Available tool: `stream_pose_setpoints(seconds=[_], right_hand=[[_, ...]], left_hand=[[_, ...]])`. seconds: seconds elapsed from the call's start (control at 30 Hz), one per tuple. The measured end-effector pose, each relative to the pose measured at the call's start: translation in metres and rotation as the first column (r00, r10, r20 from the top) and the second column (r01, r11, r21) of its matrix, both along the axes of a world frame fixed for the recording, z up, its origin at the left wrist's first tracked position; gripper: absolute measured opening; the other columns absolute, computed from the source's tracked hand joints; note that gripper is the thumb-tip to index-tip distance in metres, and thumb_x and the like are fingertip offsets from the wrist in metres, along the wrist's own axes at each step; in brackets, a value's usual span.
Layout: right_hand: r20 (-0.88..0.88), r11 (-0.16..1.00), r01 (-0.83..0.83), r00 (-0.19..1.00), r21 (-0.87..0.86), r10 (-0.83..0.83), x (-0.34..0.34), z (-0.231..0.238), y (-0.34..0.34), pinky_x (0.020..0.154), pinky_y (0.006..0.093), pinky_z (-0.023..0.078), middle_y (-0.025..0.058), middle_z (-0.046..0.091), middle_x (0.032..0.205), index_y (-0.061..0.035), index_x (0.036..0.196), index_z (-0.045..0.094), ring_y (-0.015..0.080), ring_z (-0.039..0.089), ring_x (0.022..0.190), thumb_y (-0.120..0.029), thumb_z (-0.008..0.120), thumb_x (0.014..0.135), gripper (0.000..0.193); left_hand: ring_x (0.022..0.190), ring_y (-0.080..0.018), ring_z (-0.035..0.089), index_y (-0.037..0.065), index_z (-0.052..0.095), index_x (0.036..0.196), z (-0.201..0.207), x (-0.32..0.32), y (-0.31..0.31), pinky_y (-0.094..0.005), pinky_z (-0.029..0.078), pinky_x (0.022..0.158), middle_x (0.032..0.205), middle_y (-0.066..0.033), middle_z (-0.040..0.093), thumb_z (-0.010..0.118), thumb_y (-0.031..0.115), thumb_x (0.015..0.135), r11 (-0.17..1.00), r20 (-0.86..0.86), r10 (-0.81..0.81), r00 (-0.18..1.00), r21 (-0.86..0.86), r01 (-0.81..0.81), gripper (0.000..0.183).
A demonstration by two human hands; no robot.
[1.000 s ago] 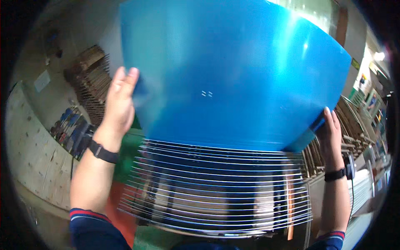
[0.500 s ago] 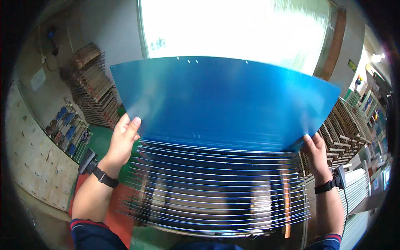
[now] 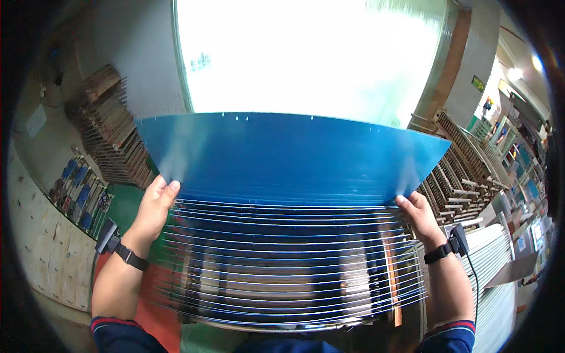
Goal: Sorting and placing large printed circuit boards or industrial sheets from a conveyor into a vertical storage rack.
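Observation:
A wide, glossy blue sheet (image 3: 282, 153) stretches between my two hands, with a few small light holes along its far edge. My left hand (image 3: 159, 200) grips its left edge, thumb on top. At the right edge my right hand (image 3: 416, 210) pinches the sheet, thumb also on top; the fingers beneath are hidden. Directly below and nearer to me is a rack (image 3: 294, 325) in which several thin sheets or slats (image 3: 282, 252) lie one behind another with gaps between them. The sheet's near edge meets the far end of this row; whether it touches I cannot tell.
Slatted racks stand stacked at the left (image 3: 112, 129) and at the right (image 3: 459, 170). A pale cabinet (image 3: 47, 235) lines the far left. White panels (image 3: 494, 276) are stacked at the lower right. Behind the sheet is a bright curtained opening (image 3: 306, 59).
The blue sheet has tipped lower at its far edge and looks flatter. Both hands keep hold of it. The whole view has shifted, so everything sits a little further left.

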State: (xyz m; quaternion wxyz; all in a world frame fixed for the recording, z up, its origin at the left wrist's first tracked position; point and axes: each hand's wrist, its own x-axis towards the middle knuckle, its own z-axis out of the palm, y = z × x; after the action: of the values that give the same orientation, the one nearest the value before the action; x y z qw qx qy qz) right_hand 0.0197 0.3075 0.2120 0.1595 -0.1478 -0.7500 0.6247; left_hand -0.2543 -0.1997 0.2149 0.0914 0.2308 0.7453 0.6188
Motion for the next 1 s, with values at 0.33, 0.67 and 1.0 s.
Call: stream_pose_setpoints(seconds=[0.33,0.67,1.0], right_hand=[[-0.403,0.789,0.268,0.915,0.552,-0.029,0.004,0.087,-0.025,0.081,0.0259,0.053,0.0058,0.059,0.108,-0.0094,0.158,0.036,0.0108,0.059,0.091,0.003,0.059,0.098,0.065],[-0.302,0.725,0.319,0.94,0.611,-0.159,0.009,0.08,-0.039,0.068,0.0305,0.049,0.0035,0.06,0.079,-0.0106,0.145,0.051,0.0119,0.054,0.071,0.002,0.064,0.096,0.052],[-0.358,0.69,0.377,0.916,0.617,-0.18,0.01,0.057,-0.018,0.062,0.0269,0.048,0.0023,0.055,0.069,-0.0114,0.138,0.056,0.0076,0.052,0.065,0.001,0.064,0.097,0.043]], left_hand=[[0.102,-0.0119,0.056,0.007,0.05,0.142,0.086,0.004,-0.002,-0.0273,0.044,0.093,0.116,-0.0035,0.062,0.058,0.029,0.105,0.996,-0.599,0.086,0.796,0.08,-0.047,0.044],[0.098,-0.0217,0.064,0.001,0.069,0.114,0.089,0.016,-0.002,-0.0311,0.05,0.087,0.108,-0.0117,0.067,0.066,0.006,0.093,0.957,-0.8,0.051,0.598,-0.133,-0.259,0.022],[0.099,-0.0193,0.063,-0.001,0.071,0.109,0.098,0.005,0.008,-0.0305,0.049,0.09,0.105,-0.0084,0.066,0.067,-0.002,0.091,0.985,-0.789,0.003,0.614,-0.102,-0.136,0.019]])
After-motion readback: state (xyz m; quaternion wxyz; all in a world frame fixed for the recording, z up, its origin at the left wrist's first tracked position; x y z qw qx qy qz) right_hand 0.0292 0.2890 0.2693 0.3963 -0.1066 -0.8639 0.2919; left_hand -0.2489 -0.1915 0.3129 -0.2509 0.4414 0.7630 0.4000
